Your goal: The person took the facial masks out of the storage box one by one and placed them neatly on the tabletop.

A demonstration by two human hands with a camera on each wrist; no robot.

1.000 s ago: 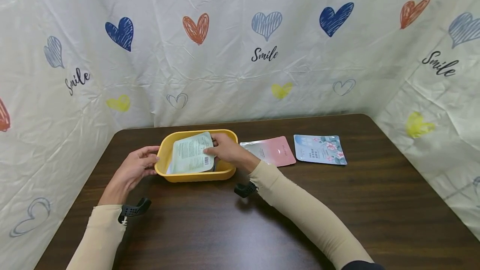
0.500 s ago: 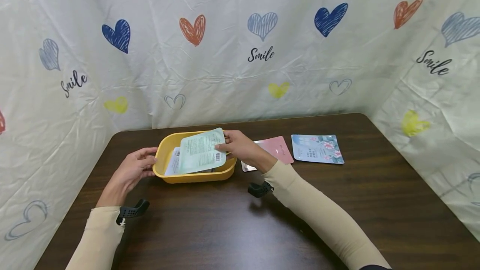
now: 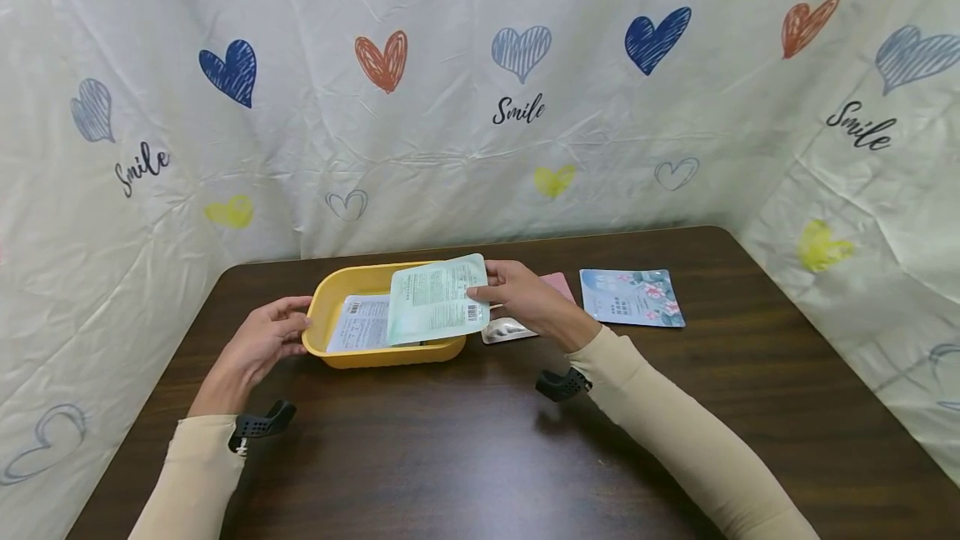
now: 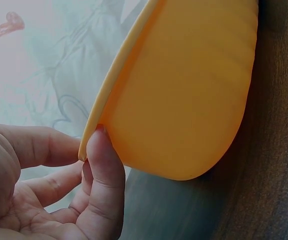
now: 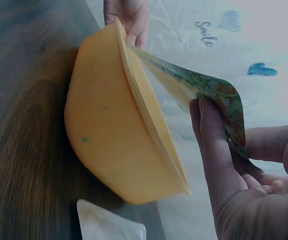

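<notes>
In the head view, my right hand pinches a pale green face mask packet by its right edge, tilted above the right part of a yellow plastic basket. The right wrist view shows the fingers and thumb on both sides of the packet, whose underside is patterned green and orange. My left hand pinches the basket's left rim between thumb and finger. A white packet with printed text lies inside the basket, partly covered by the green one.
On the brown wooden table, right of the basket, a pink and silver packet lies partly behind my right hand. Farther right lies a blue floral packet. A white curtain with printed hearts hangs beyond the table's far edge.
My right hand has lifted the pale green packet and moved it rightward, uncovering more of the white packet in the basket. The left hand stays at the basket's left rim.
</notes>
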